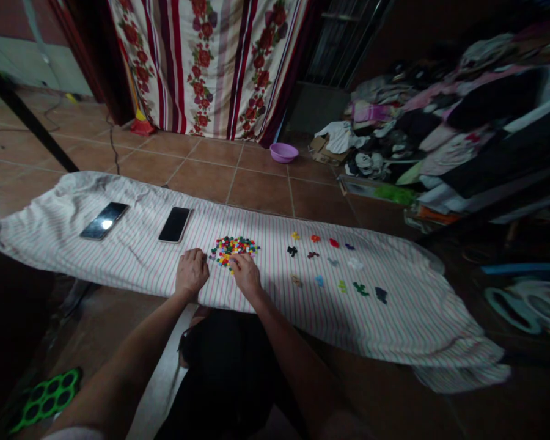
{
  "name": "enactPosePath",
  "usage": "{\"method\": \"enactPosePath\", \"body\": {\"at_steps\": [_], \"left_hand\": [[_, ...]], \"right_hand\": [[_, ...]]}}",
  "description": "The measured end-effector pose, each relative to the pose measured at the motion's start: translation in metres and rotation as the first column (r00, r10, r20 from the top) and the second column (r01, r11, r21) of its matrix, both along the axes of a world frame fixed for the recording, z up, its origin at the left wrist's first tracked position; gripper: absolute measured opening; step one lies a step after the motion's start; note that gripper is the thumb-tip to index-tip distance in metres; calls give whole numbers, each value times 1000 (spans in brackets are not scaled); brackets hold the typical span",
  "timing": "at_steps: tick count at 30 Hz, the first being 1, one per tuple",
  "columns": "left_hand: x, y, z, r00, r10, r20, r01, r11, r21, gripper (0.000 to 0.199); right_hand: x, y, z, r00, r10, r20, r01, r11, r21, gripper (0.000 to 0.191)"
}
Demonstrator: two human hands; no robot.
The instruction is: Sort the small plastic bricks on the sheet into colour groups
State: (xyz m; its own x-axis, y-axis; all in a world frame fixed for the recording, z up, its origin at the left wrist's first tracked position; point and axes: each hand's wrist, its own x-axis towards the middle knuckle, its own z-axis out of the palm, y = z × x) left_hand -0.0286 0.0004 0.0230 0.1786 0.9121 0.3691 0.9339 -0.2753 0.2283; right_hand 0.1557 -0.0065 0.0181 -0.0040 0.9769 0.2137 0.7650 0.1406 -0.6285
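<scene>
A heap of small multicoloured plastic pieces (234,245), like beads or tiny bricks, lies on the striped cloth. My right hand (246,273) reaches into its near edge, fingertips drawn together on the pieces; what they pinch is too small to make out. Just left of the heap, my left hand (192,271) rests on the cloth with its fingers curled in. Small groups sorted by colour lie in rows to the right, among them a yellow group (295,236), a black group (292,251), a white group (355,264) and a dark green group (360,288).
Two phones, one reflecting light (104,221) and one dark (175,224), lie left of the heap. The striped cloth (266,293) covers a long narrow surface. Beyond it are a purple basin (283,153), a floral curtain (201,67) and piled clothes (421,116).
</scene>
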Motion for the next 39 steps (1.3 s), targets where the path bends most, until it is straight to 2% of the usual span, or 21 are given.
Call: {"method": "enactPosePath", "body": {"at_steps": [12,18,24,27,33,39], "left_hand": [[-2,1,-3,1000,-7,-5,7,1000,19,15],[-2,1,-4,999,-9,-42,11,999,46,15],[-3,2,-4,999,-19,-43,22,998,60,14],[-3,1,-3,999,-18,-39,21,997,73,14],[-3,1,-3,999,-24,-33,27,995,93,13],[-2,2,-3,999,-22,-38,26,995,93,12]], "right_hand": [[31,-14,1,983,-34,-179,46,997,65,26],[61,-21,5,966,-142,-217,171,978,119,24],[115,-23,4,899,-325,-292,371,922,115,26],[155,-21,6,844,-450,-290,494,864,98,27],[234,-22,16,788,-609,-92,615,784,83,27],[269,-21,17,749,-660,59,655,751,79,28]]}}
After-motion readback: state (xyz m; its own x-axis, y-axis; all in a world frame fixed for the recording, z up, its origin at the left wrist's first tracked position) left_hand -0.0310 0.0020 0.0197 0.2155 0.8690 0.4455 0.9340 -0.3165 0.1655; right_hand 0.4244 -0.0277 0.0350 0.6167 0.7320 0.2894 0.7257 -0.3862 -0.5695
